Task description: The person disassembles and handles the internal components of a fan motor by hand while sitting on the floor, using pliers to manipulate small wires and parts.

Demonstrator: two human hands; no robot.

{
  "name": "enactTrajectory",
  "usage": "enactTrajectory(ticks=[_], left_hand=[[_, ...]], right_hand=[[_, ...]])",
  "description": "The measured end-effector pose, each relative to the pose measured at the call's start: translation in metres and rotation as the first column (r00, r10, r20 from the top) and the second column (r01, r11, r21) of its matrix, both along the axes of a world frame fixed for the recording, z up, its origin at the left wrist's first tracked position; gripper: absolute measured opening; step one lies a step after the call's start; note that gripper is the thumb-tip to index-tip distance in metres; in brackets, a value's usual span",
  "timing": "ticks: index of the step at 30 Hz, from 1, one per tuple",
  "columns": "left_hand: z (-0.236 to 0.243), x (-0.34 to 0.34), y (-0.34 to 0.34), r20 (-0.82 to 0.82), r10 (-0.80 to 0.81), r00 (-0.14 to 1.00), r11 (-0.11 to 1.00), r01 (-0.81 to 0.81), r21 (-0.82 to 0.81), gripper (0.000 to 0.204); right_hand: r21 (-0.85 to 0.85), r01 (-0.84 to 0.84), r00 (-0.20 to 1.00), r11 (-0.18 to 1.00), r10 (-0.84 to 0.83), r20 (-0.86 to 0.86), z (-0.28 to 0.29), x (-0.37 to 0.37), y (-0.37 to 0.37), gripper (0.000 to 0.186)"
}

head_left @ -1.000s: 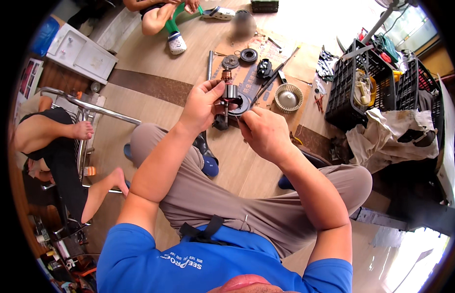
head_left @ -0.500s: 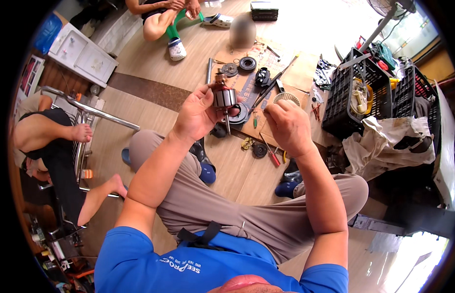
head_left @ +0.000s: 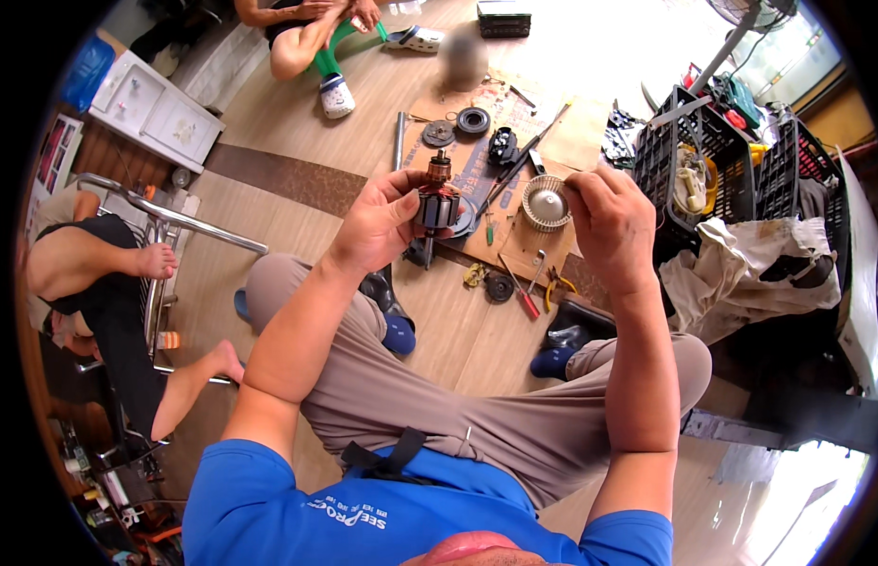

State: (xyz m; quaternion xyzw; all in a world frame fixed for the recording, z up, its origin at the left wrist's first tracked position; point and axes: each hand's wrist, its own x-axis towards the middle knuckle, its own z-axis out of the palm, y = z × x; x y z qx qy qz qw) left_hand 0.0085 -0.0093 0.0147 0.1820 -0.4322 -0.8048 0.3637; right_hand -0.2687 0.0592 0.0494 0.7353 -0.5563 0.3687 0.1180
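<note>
Copper-topped motor rotor, gripped near upright in the left hand, by the cardboard. Moved farther right with the right hand, past the fan wheel; fingertips pinched, cannot tell on what. Leaves the rotor supported one-handed.

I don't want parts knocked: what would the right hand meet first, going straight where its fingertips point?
The right hand would probably meet the fan wheel, left of it in the picture; depth is unclear, so it might pass above.
</note>
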Motion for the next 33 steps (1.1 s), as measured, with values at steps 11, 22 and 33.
enactTrajectory(ticks=[11,22,33], left_hand=[[-0.010,-0.003,-0.003,0.183,0.173,0.968,0.985,-0.172,-0.021,0.036],[-0.008,0.009,-0.013,0.323,0.355,0.877,0.933,-0.314,-0.174,0.026],[-0.019,0.019,-0.022,0.432,0.396,0.810,0.918,-0.361,-0.164,0.024]], right_hand=[[0.040,-0.004,0.996,0.999,0.007,-0.091,0.010,0.004,0.010,0.008],[0.333,-0.110,0.975,0.937,0.037,0.219,-0.006,-0.033,0.002,0.010],[0.418,0.129,0.988,0.899,-0.151,0.020,-0.038,-0.074,-0.004,0.019]])
